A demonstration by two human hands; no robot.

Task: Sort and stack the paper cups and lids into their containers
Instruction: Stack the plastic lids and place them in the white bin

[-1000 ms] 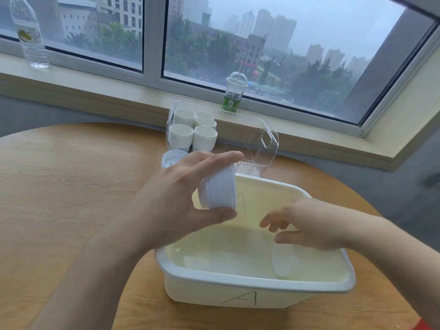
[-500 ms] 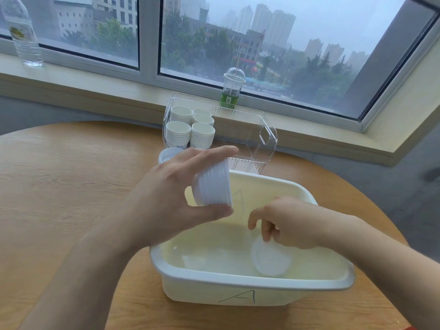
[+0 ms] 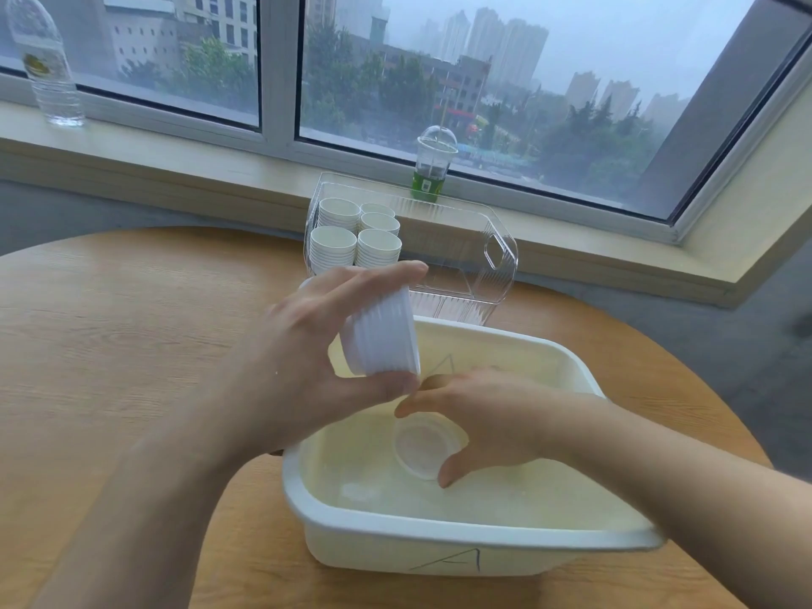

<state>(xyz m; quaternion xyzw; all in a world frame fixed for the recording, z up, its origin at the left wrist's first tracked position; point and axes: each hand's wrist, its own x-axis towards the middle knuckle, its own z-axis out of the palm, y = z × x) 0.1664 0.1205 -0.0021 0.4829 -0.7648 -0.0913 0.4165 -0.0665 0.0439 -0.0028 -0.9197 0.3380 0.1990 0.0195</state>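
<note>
A: White plastic, ribbed edges. The left hand (image 3: 303,367) grips a stack of lids (image 3: 380,336) side-on, thumb under one end and fingers over the other, above the near-left part of the white tub (image 3: 461,538) marked "A". Clamped that way so the stack doesn't fan apart, I'd say.

B: And the right hand (image 3: 492,419)?

A: Down inside the tub, fingers and thumb curled round the rim of a single translucent lid (image 3: 424,448). It appears lifted or tilted off the tub floor; contact underneath is hard to read.

B: Why is the stack held so close?

A: Likely so the single lid travels a short way onto its open end. That's a judgement.

B: Cups?

A: Already nested in five columns, paper cups (image 3: 356,232), at the left end of the clear container (image 3: 501,257) behind the tub, on the round wooden table (image 3: 110,345). The rest of it looks free, presumably for lids.

B: Anything else?

A: Water bottle (image 3: 46,65) and a domed drink cup (image 3: 433,167) on the window sill, well apart.
</note>
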